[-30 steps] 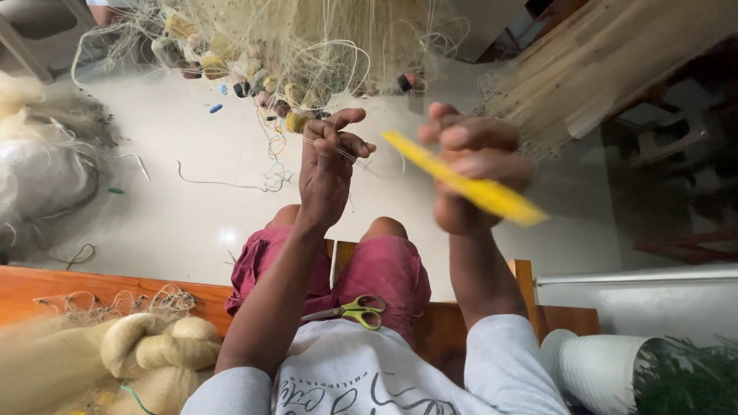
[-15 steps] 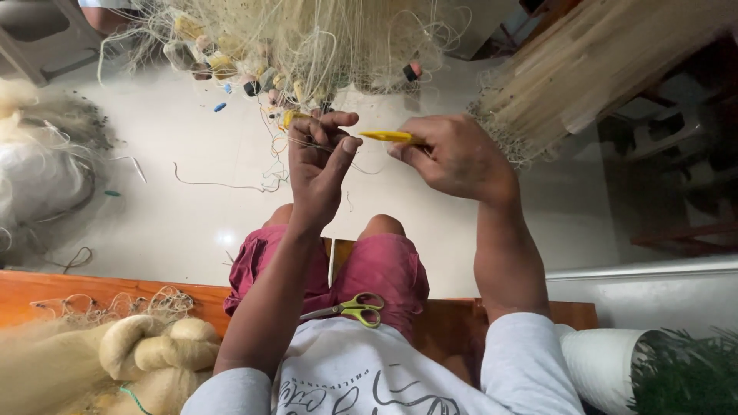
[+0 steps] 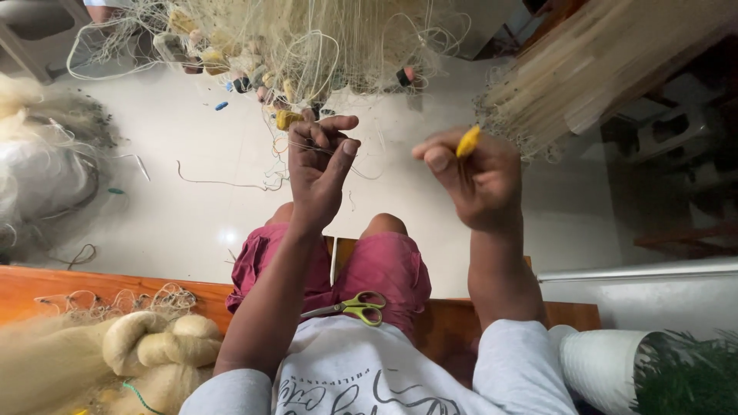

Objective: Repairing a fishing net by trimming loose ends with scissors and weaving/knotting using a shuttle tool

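Left hand (image 3: pixel 319 165) fingers pinch fine net strands (image 3: pixel 307 54) below the hanging bundle, as before. Right hand (image 3: pixel 477 180) has drawn away rightward, fingers pressed around the yellow netting needle (image 3: pixel 467 141), now apart from the left.

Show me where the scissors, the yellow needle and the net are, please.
scissors (image 3: pixel 361 306), head view, on the green handles.
yellow needle (image 3: pixel 467 142), head view, on its visible tip.
net (image 3: pixel 307 38), head view, on the hanging mesh.
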